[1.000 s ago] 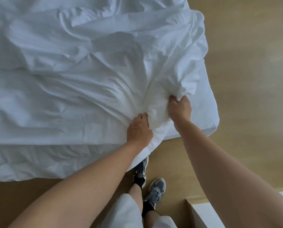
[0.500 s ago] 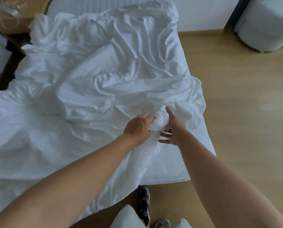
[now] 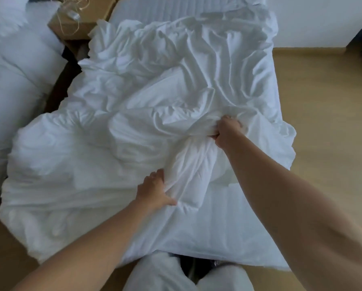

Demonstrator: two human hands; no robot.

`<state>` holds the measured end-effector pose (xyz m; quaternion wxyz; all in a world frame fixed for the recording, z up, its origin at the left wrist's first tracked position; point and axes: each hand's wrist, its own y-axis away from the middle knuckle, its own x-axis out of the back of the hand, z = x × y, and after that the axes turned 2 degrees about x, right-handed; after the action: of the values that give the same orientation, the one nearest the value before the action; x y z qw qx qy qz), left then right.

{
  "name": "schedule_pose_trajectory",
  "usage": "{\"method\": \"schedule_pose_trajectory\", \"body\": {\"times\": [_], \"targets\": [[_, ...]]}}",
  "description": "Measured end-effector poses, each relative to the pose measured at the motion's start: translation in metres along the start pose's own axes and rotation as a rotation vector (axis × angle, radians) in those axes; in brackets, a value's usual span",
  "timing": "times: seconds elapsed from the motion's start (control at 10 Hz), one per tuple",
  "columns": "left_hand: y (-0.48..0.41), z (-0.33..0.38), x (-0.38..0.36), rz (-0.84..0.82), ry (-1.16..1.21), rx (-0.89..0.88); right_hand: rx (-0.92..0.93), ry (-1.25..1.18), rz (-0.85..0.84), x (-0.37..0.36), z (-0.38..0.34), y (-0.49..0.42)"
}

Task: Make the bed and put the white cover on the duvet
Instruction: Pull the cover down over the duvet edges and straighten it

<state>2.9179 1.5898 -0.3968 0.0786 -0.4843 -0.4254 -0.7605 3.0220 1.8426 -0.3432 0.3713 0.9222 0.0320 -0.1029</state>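
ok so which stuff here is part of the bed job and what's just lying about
job: white cover, gripped by left hand and right hand; mattress
lying about: cardboard box, cable on it

No words, numbers or signs can be read anywhere here.
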Motion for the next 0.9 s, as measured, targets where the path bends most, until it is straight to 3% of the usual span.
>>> {"method": "schedule_pose_trajectory", "body": {"times": [0.1,0.2,0.3,0.4,0.5,0.6,0.7,0.8,0.9], "targets": [[-0.013,-0.048,-0.001,-0.011,0.151,0.115,0.111,0.392,0.036,-0.029,-0.017,-0.022],[-0.056,-0.071,0.042,0.254,0.248,0.105,0.057,0.069,-0.059,-0.064,-0.027,-0.040],[-0.117,-0.091,0.115,0.428,0.103,0.029,0.096,0.034,-0.081,-0.087,-0.013,-0.044],[-0.170,-0.109,0.162,0.491,-0.006,-0.042,0.317,0.561,0.238,-0.066,0.069,-0.032],[-0.197,-0.121,0.167,0.483,-0.038,-0.134,-0.080,0.610,0.186,-0.045,0.180,0.010],[-0.210,-0.139,0.154,0.414,0.007,-0.150,-0.319,0.665,-0.015,-0.077,0.265,0.029],[-0.201,-0.157,0.141,0.267,0.215,-0.156,-0.318,0.452,0.107,-0.117,0.306,0.031],[-0.159,-0.191,0.128,-0.161,0.376,-0.174,-0.309,0.319,0.184,-0.126,0.337,0.018],[-0.119,-0.233,0.098,-0.405,0.156,-0.195,-0.300,0.577,0.134,-0.109,0.381,-0.014]]}}
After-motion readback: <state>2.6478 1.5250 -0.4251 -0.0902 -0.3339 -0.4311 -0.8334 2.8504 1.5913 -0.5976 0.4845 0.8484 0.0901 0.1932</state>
